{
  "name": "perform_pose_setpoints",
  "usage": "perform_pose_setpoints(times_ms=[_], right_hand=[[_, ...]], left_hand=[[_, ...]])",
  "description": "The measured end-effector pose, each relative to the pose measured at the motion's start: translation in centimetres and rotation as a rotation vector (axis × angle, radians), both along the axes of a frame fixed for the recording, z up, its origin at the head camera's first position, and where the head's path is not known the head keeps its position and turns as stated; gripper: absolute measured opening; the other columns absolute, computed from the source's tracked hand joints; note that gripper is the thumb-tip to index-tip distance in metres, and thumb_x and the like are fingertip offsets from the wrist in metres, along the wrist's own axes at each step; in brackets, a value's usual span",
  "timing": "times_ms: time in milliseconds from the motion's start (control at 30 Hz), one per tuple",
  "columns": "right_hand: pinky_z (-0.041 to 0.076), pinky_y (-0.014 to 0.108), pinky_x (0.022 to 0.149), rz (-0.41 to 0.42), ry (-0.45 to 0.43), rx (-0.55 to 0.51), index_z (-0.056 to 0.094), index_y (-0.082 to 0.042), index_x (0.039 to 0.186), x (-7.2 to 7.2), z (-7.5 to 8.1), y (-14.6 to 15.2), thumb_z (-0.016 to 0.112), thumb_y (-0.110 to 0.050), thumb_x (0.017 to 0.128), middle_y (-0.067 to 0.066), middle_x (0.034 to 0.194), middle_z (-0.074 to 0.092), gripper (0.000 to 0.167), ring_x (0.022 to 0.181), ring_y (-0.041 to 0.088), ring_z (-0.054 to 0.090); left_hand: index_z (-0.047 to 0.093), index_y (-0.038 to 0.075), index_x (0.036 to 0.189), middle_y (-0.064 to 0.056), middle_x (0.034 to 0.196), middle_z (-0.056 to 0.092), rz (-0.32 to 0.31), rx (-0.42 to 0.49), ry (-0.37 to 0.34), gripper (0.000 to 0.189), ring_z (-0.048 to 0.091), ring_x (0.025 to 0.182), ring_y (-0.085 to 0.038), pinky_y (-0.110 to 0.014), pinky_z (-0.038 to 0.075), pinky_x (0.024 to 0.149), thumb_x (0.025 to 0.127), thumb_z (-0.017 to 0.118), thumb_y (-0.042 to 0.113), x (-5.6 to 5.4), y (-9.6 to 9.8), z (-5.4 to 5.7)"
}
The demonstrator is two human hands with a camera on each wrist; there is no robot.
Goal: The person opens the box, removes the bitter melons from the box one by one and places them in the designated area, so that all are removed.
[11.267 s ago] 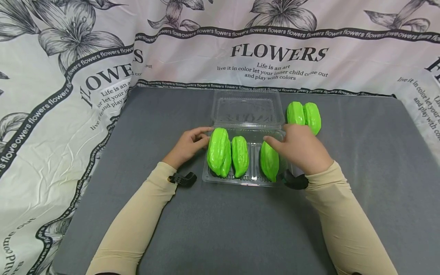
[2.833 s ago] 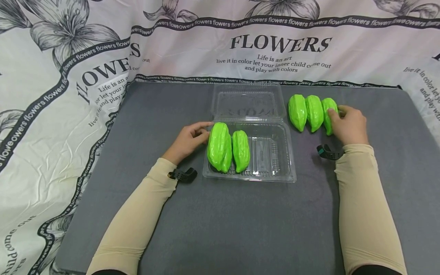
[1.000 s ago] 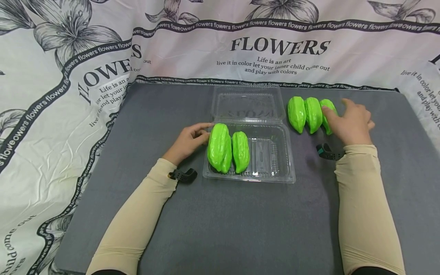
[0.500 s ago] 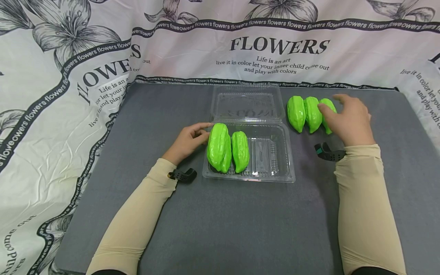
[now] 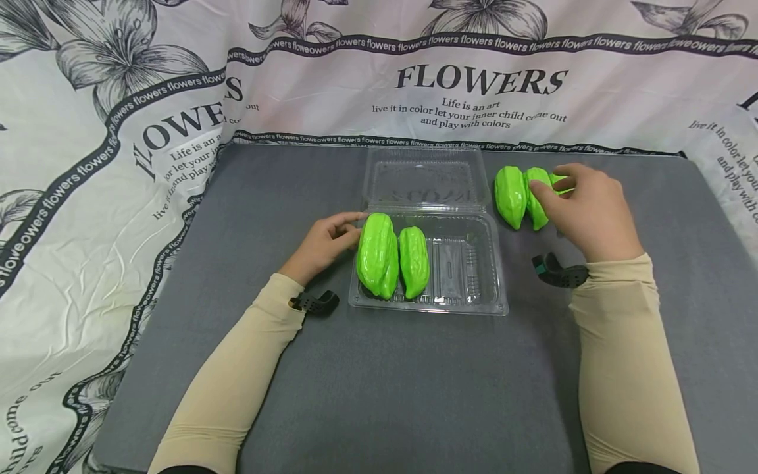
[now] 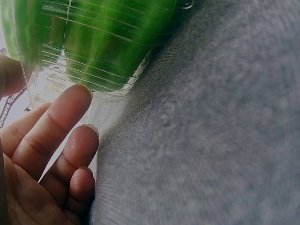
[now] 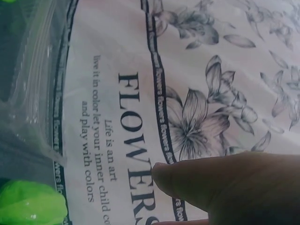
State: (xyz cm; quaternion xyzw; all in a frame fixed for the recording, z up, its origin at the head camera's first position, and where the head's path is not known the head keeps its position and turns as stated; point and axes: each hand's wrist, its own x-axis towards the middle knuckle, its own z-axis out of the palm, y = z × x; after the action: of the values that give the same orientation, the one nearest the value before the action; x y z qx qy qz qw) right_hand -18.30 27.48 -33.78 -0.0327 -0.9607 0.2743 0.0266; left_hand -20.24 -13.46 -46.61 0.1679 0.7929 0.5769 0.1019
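Note:
A clear plastic clamshell container [image 5: 458,309] lies with its lid [image 5: 425,178] folded back. In its left half sit glossy, ribbed green fruits [image 5: 377,257] shaped like star fruit, a slimmer one [image 5: 415,263] on the right. My left hand [image 5: 320,247] rests at the container's left side, fingers relaxed; in the left wrist view its fingertips [image 6: 77,98] are right at the ridged wall. My right hand [image 5: 592,207] is over the row right of the lid, thumb and fingers spread. That row has a left fruit [image 5: 510,197], a middle one [image 5: 535,209] and a third mostly hidden by the hand.
Grey cloth covers the table [image 5: 414,395]. A white flower-printed curtain [image 5: 331,99] hangs along the back and left edges. Black straps [image 5: 556,271] sit on both wrists. The container's right half shows its bare ridged floor.
Since the oldest frame, a fruit has gone from the container's right half and a third stands in the row. Lately my right hand let go of the rightmost fruit and shifted left over the row.

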Motion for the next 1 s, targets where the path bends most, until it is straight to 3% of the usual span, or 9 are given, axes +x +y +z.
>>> perform_pose_setpoints(times_ms=[600,1000], right_hand=[[0.052,0.062,0.082,0.122,-0.009,0.069,0.059,0.005,0.143,1.3,0.3,-3.9,0.058,-0.053,0.103,0.03,0.123,0.07,0.07,0.111,0.044,0.068],[0.054,0.062,0.085,0.176,-0.024,0.083,0.061,0.005,0.141,1.7,-0.1,-5.5,0.062,-0.048,0.103,0.029,0.127,0.069,0.066,0.112,0.045,0.068]], left_hand=[[0.061,0.007,0.148,-0.015,0.105,0.074,-0.002,-0.001,0.014,0.042,0.067,0.088,-0.02,-0.034,0.055,0.084,0.107,0.062,0.019,0.0,0.0,0.0],[0.06,0.006,0.148,-0.015,0.104,0.074,0.003,0.006,0.003,0.042,0.067,0.087,-0.018,-0.032,0.055,0.082,0.107,0.062,0.016,0.0,0.1,0.1]])
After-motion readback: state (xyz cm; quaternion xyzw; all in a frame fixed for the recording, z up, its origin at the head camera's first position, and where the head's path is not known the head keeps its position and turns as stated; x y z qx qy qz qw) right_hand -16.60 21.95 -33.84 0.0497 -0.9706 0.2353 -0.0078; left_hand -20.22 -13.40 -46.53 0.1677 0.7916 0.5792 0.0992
